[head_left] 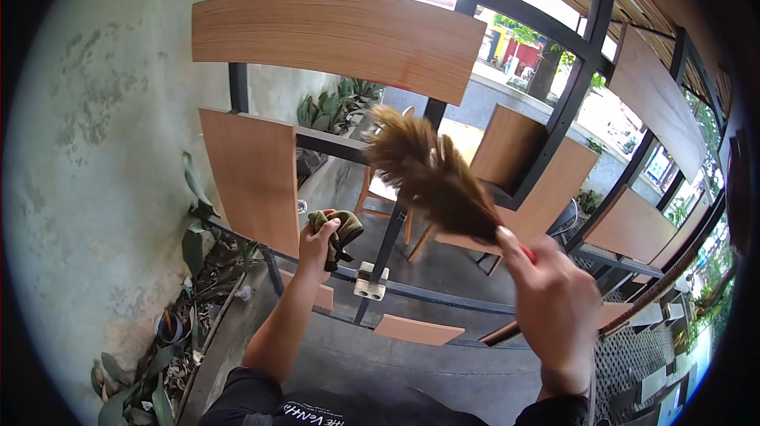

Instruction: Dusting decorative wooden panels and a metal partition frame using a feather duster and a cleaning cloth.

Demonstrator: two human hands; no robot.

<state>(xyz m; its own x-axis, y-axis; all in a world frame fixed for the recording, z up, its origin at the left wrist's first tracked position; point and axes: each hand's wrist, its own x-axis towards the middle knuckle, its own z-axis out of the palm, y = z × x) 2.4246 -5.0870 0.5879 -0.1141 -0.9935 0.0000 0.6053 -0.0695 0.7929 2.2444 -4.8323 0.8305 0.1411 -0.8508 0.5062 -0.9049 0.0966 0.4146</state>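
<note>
My right hand, blurred by motion, grips the red handle of a brown feather duster, whose head points up and left in front of a dark metal frame. Bunched in my left hand is an olive-green cloth with dark edging. This hand is beside a wood-grain panel fixed to the frame. A longer wood-grain panel spans the frame above both hands. Just right of and below the cloth, a white power socket block sits at the foot of an upright bar.
A stained plaster wall rises on the left, with a bed of leafy plants along its base. Behind the frame stand a wooden chair and more plants. Further panels continue to the right. Low down is a small wooden panel.
</note>
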